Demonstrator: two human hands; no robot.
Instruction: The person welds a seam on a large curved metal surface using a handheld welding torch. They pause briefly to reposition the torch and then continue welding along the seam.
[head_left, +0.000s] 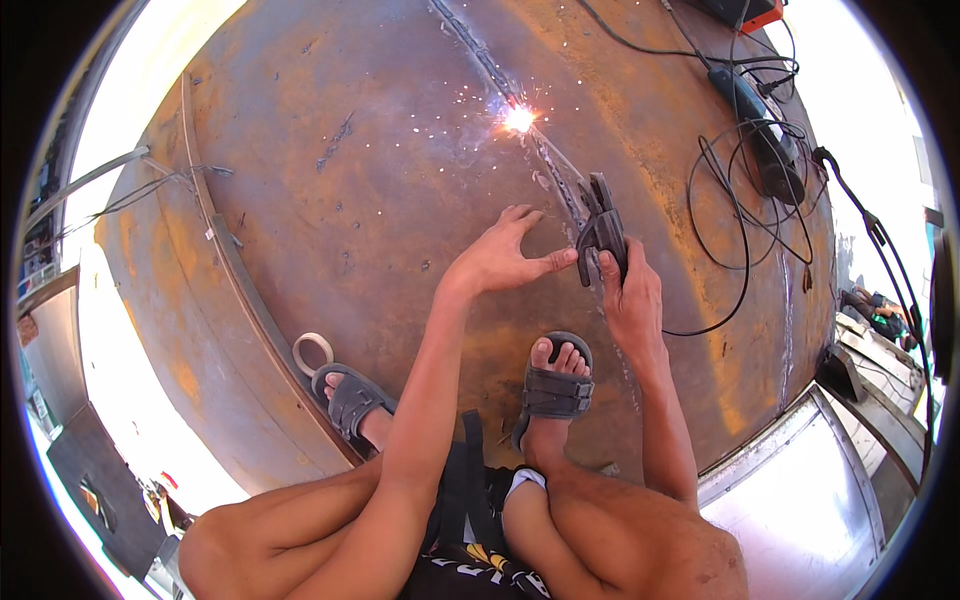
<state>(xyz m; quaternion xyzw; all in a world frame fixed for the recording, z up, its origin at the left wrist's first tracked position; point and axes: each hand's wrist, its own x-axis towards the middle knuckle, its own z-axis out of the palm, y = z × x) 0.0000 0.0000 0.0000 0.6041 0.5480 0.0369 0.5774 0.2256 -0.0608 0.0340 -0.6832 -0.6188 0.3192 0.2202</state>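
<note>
In my right hand (632,295) is a dark electrode holder (603,232), gripped around its handle. A thin welding rod (560,155) runs from its jaws up to a bright arc (519,119), with sparks scattering around it. The arc sits on a seam (478,55) that crosses the rusty steel plate (350,220). My left hand (503,255) is bare, fingers apart, with the thumb reaching to the side of the holder; whether it touches cannot be made out.
A teal angle grinder (757,135) lies at the right among looped black cables (725,200). A tape roll (313,350) rests beside my left sandal (352,400). A curved metal strip (235,270) runs along the left. An orange-and-black item (765,16) is at the top right.
</note>
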